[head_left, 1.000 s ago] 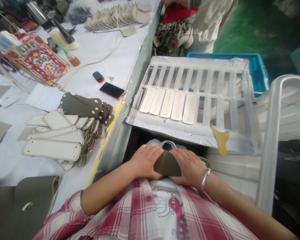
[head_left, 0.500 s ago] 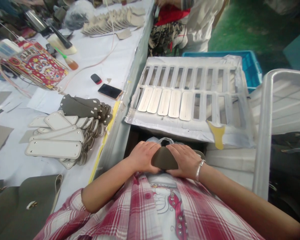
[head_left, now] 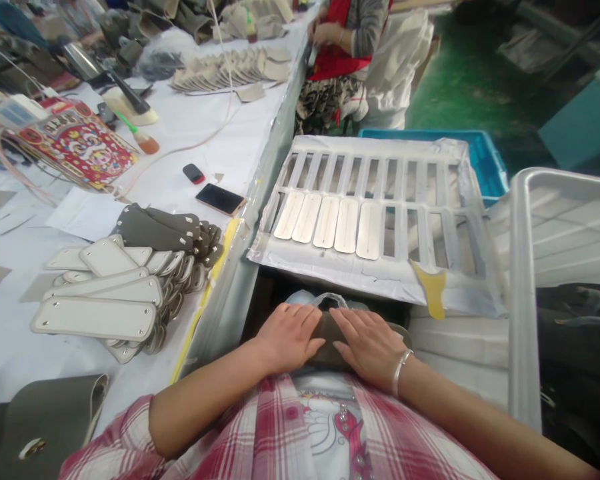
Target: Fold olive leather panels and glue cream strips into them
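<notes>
A dark olive leather-like piece (head_left: 329,328) lies low in front of my body, mostly covered by both hands. My left hand (head_left: 291,337) rests flat over its left part, thumb pointing inward. On its right part lies my right hand (head_left: 373,343), fingers stretched and thumb apart, a silver bangle at the wrist. A rounded edge shows past the right hand; whether it belongs to the same piece I cannot tell. Just beyond the hands stands a white slotted frame (head_left: 380,272) with several pale oblong strips (head_left: 329,223) laid on it. Clear plastic (head_left: 333,298) shows behind the fingers.
On the table at left are stacked white-faced strips (head_left: 95,317), olive strips (head_left: 155,230), a phone (head_left: 220,199) and an olive flap (head_left: 55,413). A yellow piece (head_left: 433,288) hangs on the frame. At right stands a white crate (head_left: 523,280); behind, a blue crate (head_left: 487,160) and a seated person (head_left: 350,47).
My hands have gone from gripping the olive piece between thumbs and fingers to lying flat on it, thumbs now on top. The view has tilted up slightly.
</notes>
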Demonstrator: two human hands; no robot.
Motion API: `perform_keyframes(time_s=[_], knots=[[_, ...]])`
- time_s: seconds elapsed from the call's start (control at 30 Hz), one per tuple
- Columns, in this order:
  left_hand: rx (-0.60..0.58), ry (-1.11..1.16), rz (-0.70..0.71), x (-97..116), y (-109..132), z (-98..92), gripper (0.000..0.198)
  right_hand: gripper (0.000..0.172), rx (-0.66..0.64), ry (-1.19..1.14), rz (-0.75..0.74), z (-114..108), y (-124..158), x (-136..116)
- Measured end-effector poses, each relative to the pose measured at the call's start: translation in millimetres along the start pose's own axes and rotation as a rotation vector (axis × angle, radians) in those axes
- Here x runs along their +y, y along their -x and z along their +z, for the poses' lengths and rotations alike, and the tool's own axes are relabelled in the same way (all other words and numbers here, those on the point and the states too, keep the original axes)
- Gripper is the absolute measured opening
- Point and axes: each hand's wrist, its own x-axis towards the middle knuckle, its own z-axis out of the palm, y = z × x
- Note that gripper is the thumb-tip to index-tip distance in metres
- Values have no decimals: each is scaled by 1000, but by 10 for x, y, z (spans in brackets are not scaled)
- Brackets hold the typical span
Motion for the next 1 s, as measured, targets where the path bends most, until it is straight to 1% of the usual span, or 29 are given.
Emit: perform_keyframes(time_s=[0.07,0.27,0.33,0.4,0.47,0.57,0.63,0.83,0.93,1.0], knots=[[7,-28,-15,11,-18,9,42,49,2,-7,-1,3,-21,-4],[22,-39,-39,20,-12,18,41,51,15,-12,7,-29,-11,-10],[67,-36,-53,23,-12,11,44,58,34,19,56,-56,22,25],[140,-31,-53,39,-29,3,49,65,69,60,108,-79,59,79],[176,-9,-26,69,-58,3,46,59,55,65,118,-90,85,130],[133,33,-7,115,-102,18,32,41,-56,1,99,-92,89,165],[119,44,-22,128,-118,30,29,35,-111,-40,110,-100,74,165],[113,95,-30,103,-115,45,28,32,-205,-122,165,-163,35,178],[96,123,-43,92,-139,38,26,32,-225,-172,183,-160,17,206],[83,128,-57,99,-162,28,25,31,-212,-174,188,-146,11,214]])
